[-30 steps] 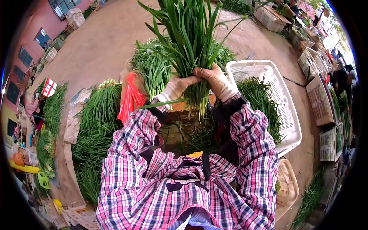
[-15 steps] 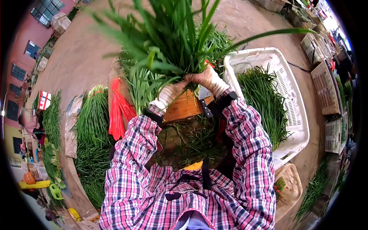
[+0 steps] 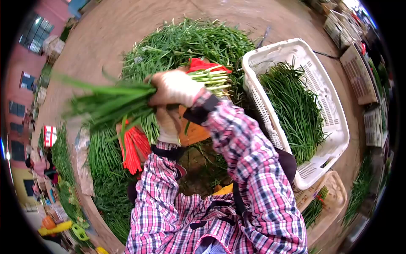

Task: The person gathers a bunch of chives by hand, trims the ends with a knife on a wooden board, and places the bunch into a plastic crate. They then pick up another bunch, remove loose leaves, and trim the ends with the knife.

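Greens (image 3: 103, 154), heaped, lie left of the surface. Bunch (image 3: 116, 101) is held above the surface's left edge, blurred leaves leftward, pale stems rightward. Red strips (image 3: 134, 146) hang near that edge. Left hand (image 3: 168, 127), gloved, is under the bunch; its grip cannot be told. Right hand (image 3: 175, 89), gloved, clamps its grip round the bunch. Surface (image 3: 196, 130) is wooden. White crate (image 3: 330, 112), beyond the right edge, holds leaves (image 3: 292, 114).

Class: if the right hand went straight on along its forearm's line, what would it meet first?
Past the bunch of greens it holds, the right hand would likely meet the heap of loose greens; depth is unclear.
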{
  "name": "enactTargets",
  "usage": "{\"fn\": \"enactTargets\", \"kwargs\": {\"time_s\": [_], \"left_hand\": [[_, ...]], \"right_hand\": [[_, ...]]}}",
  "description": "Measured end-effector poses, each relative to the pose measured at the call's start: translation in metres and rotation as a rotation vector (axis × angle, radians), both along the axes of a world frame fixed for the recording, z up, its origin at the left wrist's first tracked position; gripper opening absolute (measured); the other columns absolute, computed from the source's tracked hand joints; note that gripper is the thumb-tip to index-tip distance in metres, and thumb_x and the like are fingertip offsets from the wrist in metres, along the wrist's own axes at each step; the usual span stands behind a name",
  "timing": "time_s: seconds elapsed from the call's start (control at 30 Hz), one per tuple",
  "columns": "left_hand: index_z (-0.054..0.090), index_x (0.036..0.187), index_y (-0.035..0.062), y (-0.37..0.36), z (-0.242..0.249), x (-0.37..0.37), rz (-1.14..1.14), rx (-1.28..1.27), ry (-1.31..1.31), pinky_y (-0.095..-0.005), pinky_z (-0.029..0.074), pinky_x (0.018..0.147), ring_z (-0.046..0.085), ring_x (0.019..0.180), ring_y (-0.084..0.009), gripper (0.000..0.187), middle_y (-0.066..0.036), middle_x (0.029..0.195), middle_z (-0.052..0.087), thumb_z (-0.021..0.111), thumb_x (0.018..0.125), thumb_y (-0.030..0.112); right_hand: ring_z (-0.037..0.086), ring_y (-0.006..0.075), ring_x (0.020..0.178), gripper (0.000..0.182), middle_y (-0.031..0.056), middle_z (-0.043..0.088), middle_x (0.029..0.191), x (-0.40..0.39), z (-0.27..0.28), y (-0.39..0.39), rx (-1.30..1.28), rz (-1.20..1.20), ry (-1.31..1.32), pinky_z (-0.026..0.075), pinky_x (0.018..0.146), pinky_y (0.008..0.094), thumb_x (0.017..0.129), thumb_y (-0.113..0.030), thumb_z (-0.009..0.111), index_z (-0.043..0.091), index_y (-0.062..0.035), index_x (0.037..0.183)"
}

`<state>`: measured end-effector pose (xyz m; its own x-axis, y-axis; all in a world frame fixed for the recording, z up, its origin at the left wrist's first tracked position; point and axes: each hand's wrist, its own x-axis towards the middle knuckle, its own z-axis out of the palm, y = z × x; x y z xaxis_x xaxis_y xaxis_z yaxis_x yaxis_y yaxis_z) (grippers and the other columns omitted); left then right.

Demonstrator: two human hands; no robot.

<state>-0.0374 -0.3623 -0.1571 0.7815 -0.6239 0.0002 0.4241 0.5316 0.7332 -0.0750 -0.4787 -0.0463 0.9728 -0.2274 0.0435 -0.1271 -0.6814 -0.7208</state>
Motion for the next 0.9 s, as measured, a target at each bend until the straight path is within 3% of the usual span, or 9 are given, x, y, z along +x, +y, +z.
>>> {"fn": "enactTargets", "kwargs": {"time_s": [0.1, 0.17, 0.23, 0.5, 0.57, 0.67, 0.77, 0.83, 0.9], "left_hand": [[0.049, 0.128, 0.0040, 0.029, -0.095, 0.034, -0.253, -0.092, 0.172, -0.0359, 0.043, 0.102, 0.053, 0.116, -0.0219, 0.039, -0.010, 0.127, 0.054, 0.047, 0.099, 0.029], [0.053, 0.124, 0.0040, 0.034, -0.104, 0.026, -0.125, 0.137, 0.109, -0.0347, 0.045, 0.099, 0.056, 0.110, -0.0218, 0.036, -0.009, 0.120, 0.058, 0.047, 0.098, 0.027], [0.057, 0.120, 0.0043, 0.033, -0.094, 0.012, 0.007, 0.232, 0.463, -0.0339, 0.046, 0.096, 0.059, 0.103, -0.0219, 0.033, -0.007, 0.112, 0.063, 0.050, 0.096, 0.026], [0.056, 0.112, 0.0005, 0.064, -0.005, -0.018, -0.335, 0.441, 0.530, -0.0405, 0.048, 0.091, 0.057, 0.089, -0.0203, 0.029, -0.005, 0.095, 0.059, 0.052, 0.092, 0.021], [0.054, 0.110, -0.0013, 0.096, 0.003, -0.019, -0.481, 0.462, 0.583, -0.0454, 0.048, 0.088, 0.054, 0.084, -0.0206, 0.029, -0.005, 0.090, 0.055, 0.053, 0.092, 0.021], [0.047, 0.131, -0.0059, 0.119, 0.050, -0.031, -0.878, 0.447, 0.638, -0.0552, 0.047, 0.093, 0.056, 0.117, -0.0334, 0.046, -0.022, 0.125, 0.058, 0.050, 0.095, 0.024], [0.043, 0.134, -0.0115, 0.097, 0.129, -0.020, -1.073, 0.750, 0.187, -0.0452, 0.060, 0.075, 0.063, 0.104, -0.0440, 0.062, -0.036, 0.120, 0.056, 0.049, 0.095, 0.036], [0.047, 0.132, -0.0092, 0.075, 0.135, 0.008, -1.022, 0.566, -0.179, -0.0406, 0.061, 0.068, 0.068, 0.092, -0.0386, 0.066, -0.030, 0.109, 0.064, 0.052, 0.093, 0.043], [0.046, 0.134, -0.0064, 0.031, 0.134, 0.011, -0.737, 0.580, -0.473, -0.0409, 0.055, 0.089, 0.065, 0.104, -0.0320, 0.051, -0.023, 0.118, 0.062, 0.048, 0.096, 0.027]], "right_hand": [[0.066, 0.0310, 0.096, 0.049, 0.0150, 0.069, 0.098, 0.033, -0.055, 0.013, -0.113, 0.050, 0.209, 0.049, 0.087, 0.0403, 0.071, -0.043, 0.071, 0.065, -0.0121, 0.108], [0.065, 0.0299, 0.101, 0.047, 0.0139, 0.070, 0.099, 0.039, -0.096, 0.020, -0.083, 0.055, 0.195, 0.041, 0.098, 0.0425, 0.073, -0.042, 0.069, 0.065, -0.0113, 0.109], [0.064, 0.0294, 0.104, 0.047, 0.0150, 0.070, 0.100, 0.038, -0.116, 0.022, -0.026, 0.059, 0.237, 0.035, 0.102, 0.0423, 0.074, -0.043, 0.067, 0.065, -0.0102, 0.108], [0.064, 0.0299, 0.099, 0.044, 0.0149, 0.070, 0.097, 0.034, -0.139, 0.016, -0.114, 0.058, 0.106, 0.038, 0.100, 0.0410, 0.073, -0.046, 0.065, 0.070, -0.0103, 0.099], [0.061, 0.0300, 0.105, 0.055, 0.0141, 0.068, 0.105, 0.031, -0.149, 0.021, -0.160, 0.032, 0.067, 0.033, 0.105, 0.0454, 0.073, -0.048, 0.068, 0.065, -0.0096, 0.111], [0.050, 0.0295, 0.122, 0.077, 0.0117, 0.062, 0.118, 0.033, -0.153, 0.035, -0.285, -0.086, 0.032, 0.023, 0.111, 0.0546, 0.070, -0.048, 0.074, 0.052, -0.0082, 0.133], [0.040, 0.0305, 0.131, 0.075, 0.0132, 0.054, 0.129, 0.010, -0.133, 0.052, -0.373, -0.303, -0.086, 0.020, 0.112, 0.0563, 0.071, -0.044, 0.073, 0.051, -0.0043, 0.132], [0.040, 0.0348, 0.130, 0.069, 0.0137, 0.051, 0.130, -0.014, -0.137, 0.071, -0.225, -0.446, -0.285, 0.022, 0.112, 0.0572, 0.070, -0.035, 0.076, 0.053, -0.0032, 0.127], [0.043, 0.0361, 0.127, 0.065, 0.0139, 0.053, 0.128, -0.043, -0.144, 0.087, -0.153, -0.554, -0.433, 0.025, 0.111, 0.0567, 0.069, -0.029, 0.077, 0.054, -0.0026, 0.124]]}}
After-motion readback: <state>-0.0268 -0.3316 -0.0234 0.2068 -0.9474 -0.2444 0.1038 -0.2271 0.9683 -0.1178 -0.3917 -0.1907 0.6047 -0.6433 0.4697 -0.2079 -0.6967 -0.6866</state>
